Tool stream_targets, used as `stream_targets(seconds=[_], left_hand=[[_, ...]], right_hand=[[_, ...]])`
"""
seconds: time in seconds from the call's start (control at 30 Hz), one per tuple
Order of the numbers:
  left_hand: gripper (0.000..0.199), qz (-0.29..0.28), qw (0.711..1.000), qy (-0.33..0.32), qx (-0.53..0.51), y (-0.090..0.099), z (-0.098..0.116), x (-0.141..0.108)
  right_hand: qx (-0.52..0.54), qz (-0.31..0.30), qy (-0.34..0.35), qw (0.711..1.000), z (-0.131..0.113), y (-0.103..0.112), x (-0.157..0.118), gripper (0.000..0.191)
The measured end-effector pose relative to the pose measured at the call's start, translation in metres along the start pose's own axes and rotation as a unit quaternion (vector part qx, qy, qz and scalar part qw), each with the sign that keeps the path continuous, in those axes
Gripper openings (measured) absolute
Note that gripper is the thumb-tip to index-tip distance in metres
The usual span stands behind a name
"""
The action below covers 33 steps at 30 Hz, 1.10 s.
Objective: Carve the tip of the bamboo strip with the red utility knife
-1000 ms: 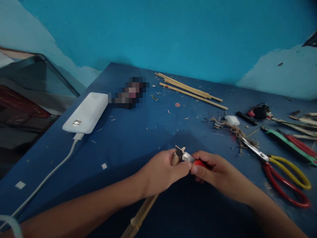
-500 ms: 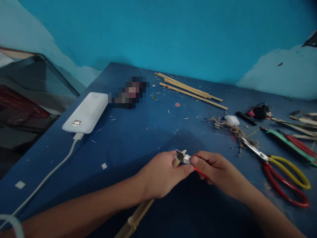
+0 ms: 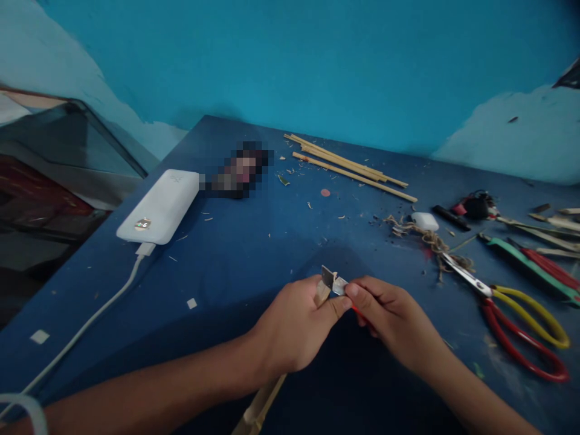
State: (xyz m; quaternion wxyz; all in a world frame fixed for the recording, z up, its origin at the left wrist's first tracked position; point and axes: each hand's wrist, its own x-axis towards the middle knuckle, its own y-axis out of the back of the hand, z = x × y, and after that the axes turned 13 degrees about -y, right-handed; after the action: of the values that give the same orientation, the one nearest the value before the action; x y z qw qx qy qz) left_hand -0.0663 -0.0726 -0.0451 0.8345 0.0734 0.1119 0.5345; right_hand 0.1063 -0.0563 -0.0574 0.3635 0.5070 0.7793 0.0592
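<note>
My left hand is wrapped round a bamboo stick, whose lower part slants down toward the front and whose tip pokes out above the fist. My right hand grips a red-handled utility knife. Its blade lies against the bamboo's tip, with a pale shaving beside it. The left thumb reaches over to the knife, close to the right thumb. Most of the red handle is hidden under my right fingers.
On the blue table lie bamboo sticks, a white power bank with a cable, and a pixelated object. To the right are scissors, twine, a white case and a green-handled tool.
The knife blade has shifted slightly up and left along the bamboo's tip. The bamboo's lower end has swung a little to the right. Both hands keep their grips.
</note>
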Motion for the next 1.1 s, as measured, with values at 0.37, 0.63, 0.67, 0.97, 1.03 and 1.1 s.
stream_targets(seconds=[0.37,0.63,0.67,0.97,1.03,1.1], left_hand=[[0.025,-0.02,0.996,0.044,-0.073,0.005,0.003,0.002],[0.026,-0.04,0.994,0.025,-0.096,0.006,-0.001,0.002],[0.026,-0.04,0.994,0.026,-0.095,0.006,-0.001,0.002],[0.019,-0.081,0.991,0.003,-0.105,0.007,0.004,0.002],[0.02,-0.081,0.991,0.011,-0.108,0.007,0.004,0.002],[0.023,-0.076,0.991,0.022,-0.105,0.007,0.003,0.001]], right_hand=[[0.05,-0.075,-0.048,0.995,-0.003,0.003,0.001,0.041],[0.079,-0.157,-0.088,0.981,-0.003,0.012,0.005,0.045],[0.074,-0.161,-0.092,0.98,-0.003,0.013,0.005,0.045],[0.066,-0.193,-0.092,0.975,-0.001,0.016,0.004,0.041],[0.062,-0.197,-0.093,0.974,-0.001,0.016,0.004,0.042],[0.059,-0.199,-0.094,0.974,-0.001,0.016,0.004,0.042]])
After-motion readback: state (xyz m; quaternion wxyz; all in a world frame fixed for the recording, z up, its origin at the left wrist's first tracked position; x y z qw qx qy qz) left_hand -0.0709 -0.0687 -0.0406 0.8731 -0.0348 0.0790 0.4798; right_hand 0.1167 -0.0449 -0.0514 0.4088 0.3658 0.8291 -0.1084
